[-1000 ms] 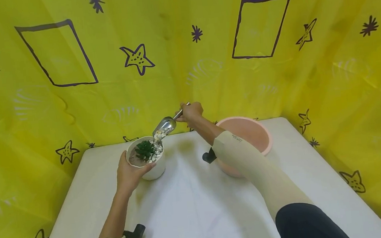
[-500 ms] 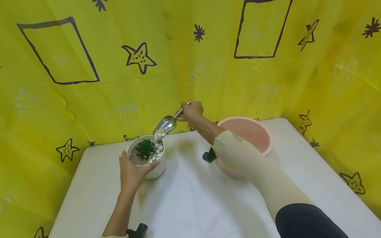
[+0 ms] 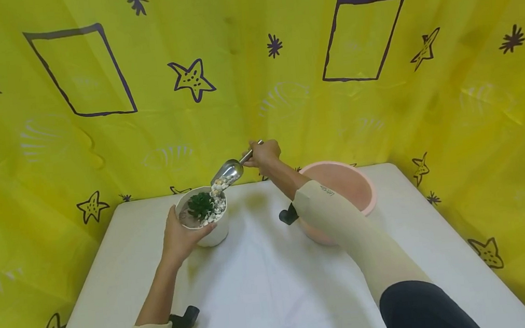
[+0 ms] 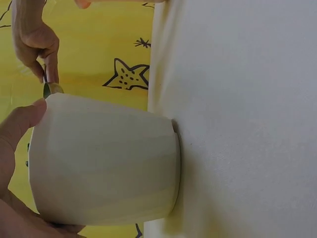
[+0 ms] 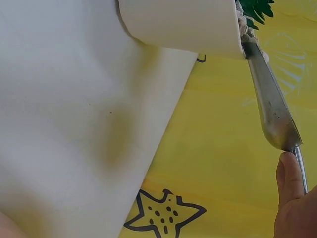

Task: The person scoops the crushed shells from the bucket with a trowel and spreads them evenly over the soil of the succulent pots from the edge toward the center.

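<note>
Left hand [image 3: 181, 239] grips white pot [image 3: 215, 234] near its rim, on the table [image 3: 250, 290]; likely rigid, heavyish, best steadied there. Farther off, right hand [image 3: 265, 153] holds metal scoop [image 3: 231, 169] by its handle, lip at pot's rim; probably light, slick.

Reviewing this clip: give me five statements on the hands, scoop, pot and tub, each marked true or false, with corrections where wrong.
1. The right hand holds the metal scoop by its handle. True.
2. The scoop is empty. False: pale pebbles lie in it.
3. The left hand grips the white pot. True.
4. Pebbles fully surround the green plant. False: in the head view they lie mostly along its right side, and the surface to its left has none.
5. The pink tub stands to the left of the pot. False: it stands to the right.
</note>
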Demonstrator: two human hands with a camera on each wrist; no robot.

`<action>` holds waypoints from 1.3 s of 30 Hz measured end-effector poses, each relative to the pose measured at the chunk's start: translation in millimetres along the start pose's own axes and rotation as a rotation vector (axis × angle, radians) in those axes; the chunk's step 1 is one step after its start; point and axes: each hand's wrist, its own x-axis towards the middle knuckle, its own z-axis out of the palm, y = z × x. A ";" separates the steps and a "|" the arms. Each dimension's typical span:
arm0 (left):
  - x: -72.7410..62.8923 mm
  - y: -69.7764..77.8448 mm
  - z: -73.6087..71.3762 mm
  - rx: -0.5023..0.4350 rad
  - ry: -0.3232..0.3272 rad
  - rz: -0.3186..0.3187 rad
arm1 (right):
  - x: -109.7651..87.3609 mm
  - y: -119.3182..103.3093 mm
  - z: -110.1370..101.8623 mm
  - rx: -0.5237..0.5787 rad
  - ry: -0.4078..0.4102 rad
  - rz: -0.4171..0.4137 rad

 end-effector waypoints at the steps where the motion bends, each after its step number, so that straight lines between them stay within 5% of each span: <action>1: 0.1 0.4 -0.5 -0.009 -0.010 -0.006 | -0.1 0.1 0.0 0.000 -0.002 -0.002; 8: -5.1 5.7 6.2 0.031 0.052 -0.053 | -0.2 0.3 0.6 -0.006 0.006 -0.012; 13: -7.8 8.3 9.7 0.073 0.109 -0.025 | 0.2 0.9 0.5 -0.004 -0.013 -0.024; 26: 0.0 2.1 -3.4 0.011 -0.033 -0.034 | 2.2 3.9 0.6 0.015 -0.014 -0.021; 33: -5.9 7.0 6.0 0.101 0.059 -0.082 | 1.6 3.5 2.0 0.007 -0.009 -0.020; 39: -4.5 6.8 5.4 0.117 0.079 -0.038 | 1.2 3.1 3.0 0.004 -0.007 -0.029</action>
